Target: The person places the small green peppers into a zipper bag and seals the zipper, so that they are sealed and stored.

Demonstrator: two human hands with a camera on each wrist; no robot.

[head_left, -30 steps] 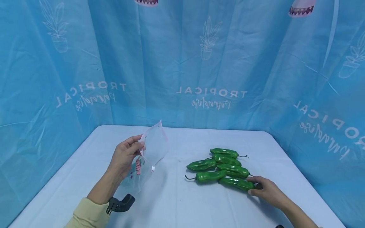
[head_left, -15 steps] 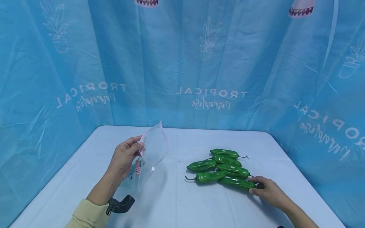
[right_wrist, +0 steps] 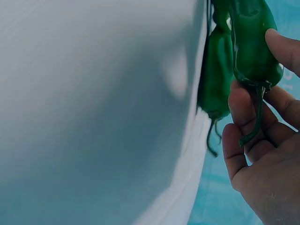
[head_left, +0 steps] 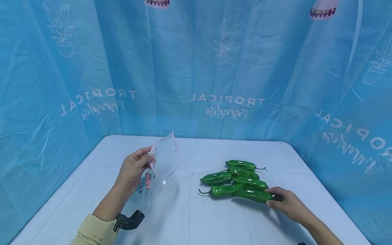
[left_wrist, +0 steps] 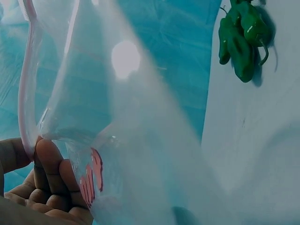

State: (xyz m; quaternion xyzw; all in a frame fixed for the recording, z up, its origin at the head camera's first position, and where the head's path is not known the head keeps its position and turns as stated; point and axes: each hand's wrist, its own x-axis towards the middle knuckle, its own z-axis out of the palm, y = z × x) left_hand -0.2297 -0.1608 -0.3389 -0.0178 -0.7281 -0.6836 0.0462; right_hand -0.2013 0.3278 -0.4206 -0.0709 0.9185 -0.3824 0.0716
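With thumb and fingers, my left hand point(head_left: 132, 169) pinches the rim of a clear plastic zip bag point(head_left: 166, 154), whose mouth gapes toward the right. Pink and teal print shows on the bag, and a small zip slider sits at its lower corner. At the right, my right hand point(head_left: 289, 204) grips a green pepper point(head_left: 254, 195) at its stem end. In the right wrist view that pepper point(right_wrist: 253, 42) lies between thumb and fingers, its curved stem over the palm. Several other green peppers point(head_left: 217, 177) lie grouped just left of and behind it.
A white cloth covers the table point(head_left: 196, 221). Blue printed curtains point(head_left: 196, 68) hang behind it and along both sides. A black strap point(head_left: 130, 219) is on the left wrist.
My right hand has lifted the nearest pepper's stem end slightly, and a shadow now shows beneath it. My left hand and the bag have stayed nearly still.
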